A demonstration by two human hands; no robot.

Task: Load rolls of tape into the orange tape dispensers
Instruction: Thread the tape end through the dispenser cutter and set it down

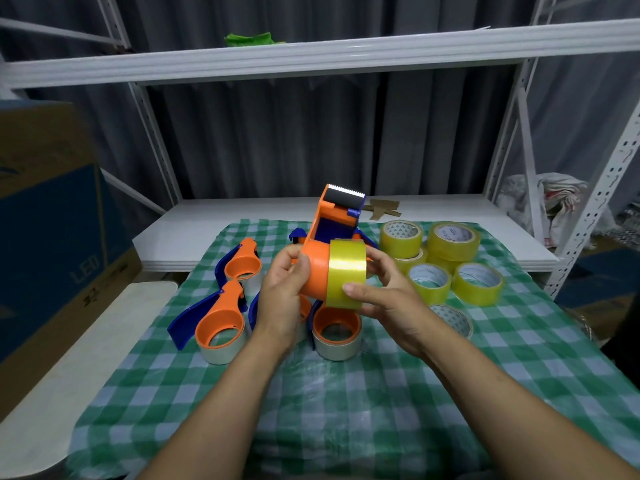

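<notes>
My left hand grips the round orange drum of a tape dispenser, held above the table with its serrated blade pointing up and away. My right hand holds a yellow tape roll that sits partway over the drum's right end. Several loose yellow rolls lie on the cloth to the right. Three orange and blue dispensers with pale tape on them lie below and to the left: one at the far left, one nearer and one under my hands.
A green checked cloth covers the table. A white board lies behind it under a white shelf frame. A large cardboard box stands at the left. Cardboard scraps lie at the back.
</notes>
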